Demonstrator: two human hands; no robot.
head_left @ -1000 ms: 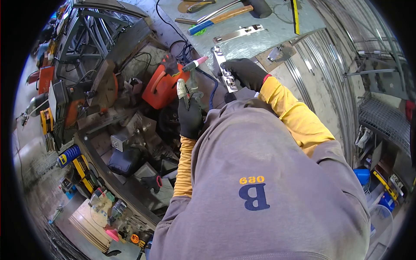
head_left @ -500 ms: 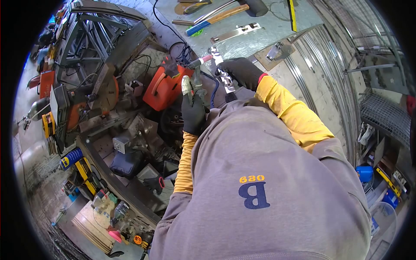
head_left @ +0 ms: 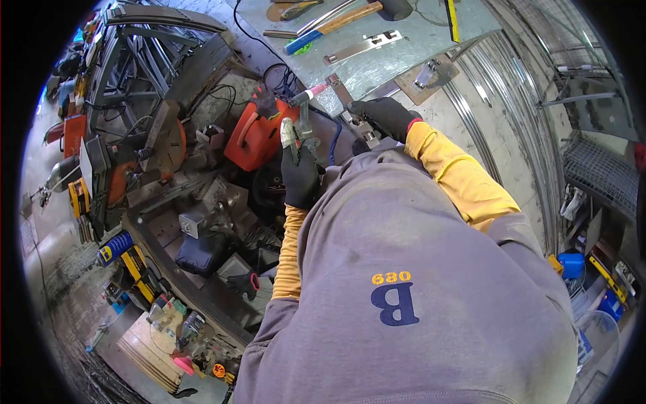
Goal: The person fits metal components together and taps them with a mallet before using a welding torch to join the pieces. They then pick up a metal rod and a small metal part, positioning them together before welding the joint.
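My left hand [head_left: 301, 176], in a dark glove, is closed around what looks like a TIG welding torch [head_left: 296, 101] with a pink nozzle. One finger of that glove has a pale, worn-looking cover. The nozzle points right, toward the upper end of a narrow metal strip [head_left: 342, 90]. My right hand [head_left: 382, 116], also gloved, grips this strip along its side near the table edge; its lower part is partly hidden by the fingers. A similar strip with cut-outs [head_left: 356, 48] lies on the metal table [head_left: 437, 23].
A mallet [head_left: 350, 20] lies on the table beside a yellow-edged ruler [head_left: 452, 20]. An orange-red case [head_left: 250, 141] stands left of the torch. Long metal bars [head_left: 471, 128] lie to the right. A cluttered bin [head_left: 182, 276] and a spray can [head_left: 114, 248] are at the left.
My right hand has turned the metal strip, so a duller face shows instead of the shiny cut-out side, and has shifted slightly right. My left hand stays nearly in place with the torch.
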